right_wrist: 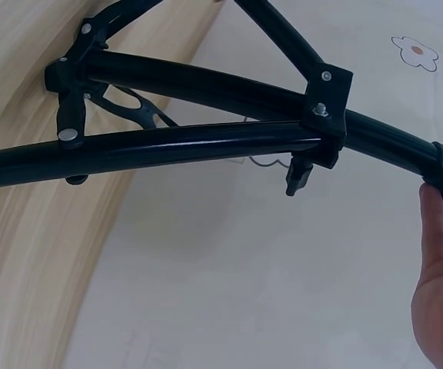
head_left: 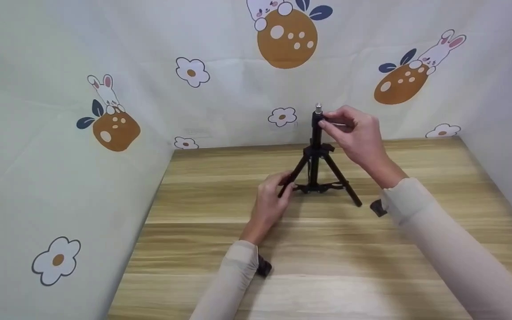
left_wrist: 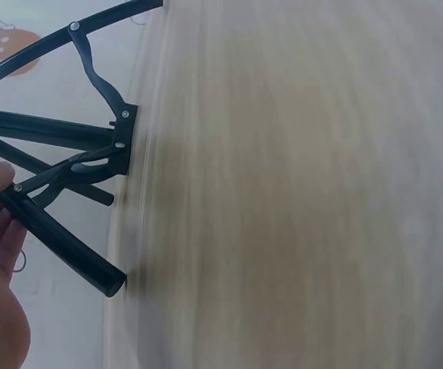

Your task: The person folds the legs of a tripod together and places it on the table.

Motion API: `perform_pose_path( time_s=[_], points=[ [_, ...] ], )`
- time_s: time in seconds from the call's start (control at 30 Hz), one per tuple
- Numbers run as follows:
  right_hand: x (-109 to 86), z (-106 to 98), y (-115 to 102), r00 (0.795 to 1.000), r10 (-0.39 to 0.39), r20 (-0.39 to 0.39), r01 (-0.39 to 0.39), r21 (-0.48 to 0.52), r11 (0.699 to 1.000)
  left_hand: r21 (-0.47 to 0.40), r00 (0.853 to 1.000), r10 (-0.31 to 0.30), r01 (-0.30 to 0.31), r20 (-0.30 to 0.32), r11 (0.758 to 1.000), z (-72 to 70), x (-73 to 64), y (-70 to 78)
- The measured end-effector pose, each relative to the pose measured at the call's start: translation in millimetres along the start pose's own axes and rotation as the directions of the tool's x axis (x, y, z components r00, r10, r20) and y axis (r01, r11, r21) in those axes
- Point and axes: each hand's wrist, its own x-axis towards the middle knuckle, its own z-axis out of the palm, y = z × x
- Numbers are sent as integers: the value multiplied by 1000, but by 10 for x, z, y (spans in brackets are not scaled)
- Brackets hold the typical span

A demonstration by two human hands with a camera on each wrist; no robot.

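A small black tripod (head_left: 315,166) stands upright on the wooden table with its legs spread and a silver screw tip on top. My left hand (head_left: 274,195) grips one leg of it near the lower end; in the left wrist view the fingers (left_wrist: 6,231) wrap that leg (left_wrist: 68,246) beside its brace joint. At the top, my right hand (head_left: 360,133) pinches the collar just below the screw tip between thumb and fingers. The right wrist view shows those fingers (right_wrist: 434,231) at the collar (right_wrist: 441,165), with the rest of that hand cut off by the frame edge.
The wood-grain table (head_left: 220,186) spans the space under the tripod. Close behind it rises a pale cloth backdrop (head_left: 234,102) printed with rabbits, oranges and flowers, which continues along the left and right sides. Dark wrist cameras (head_left: 263,266) sit under both cuffs.
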Motion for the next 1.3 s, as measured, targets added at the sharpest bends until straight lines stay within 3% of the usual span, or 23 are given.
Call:
perform_pose_path(
  time_s=[0.4, 0.7, 1.3],
  points=[
    [12, -21, -9, 998, 53, 22, -53, 22, 998, -25, 999, -11, 10, -31, 1000, 32, 37, 27],
    [16, -26, -3, 999, 47, 22, -47, 8, 999, -45, 999, -36, 35, -30, 998, 29, 56, 30],
    [10, -20, 41, 999, 30, 15, -30, 19, 999, -81, 997, -31, 25, -74, 996, 55, 97, 71]
  ],
)
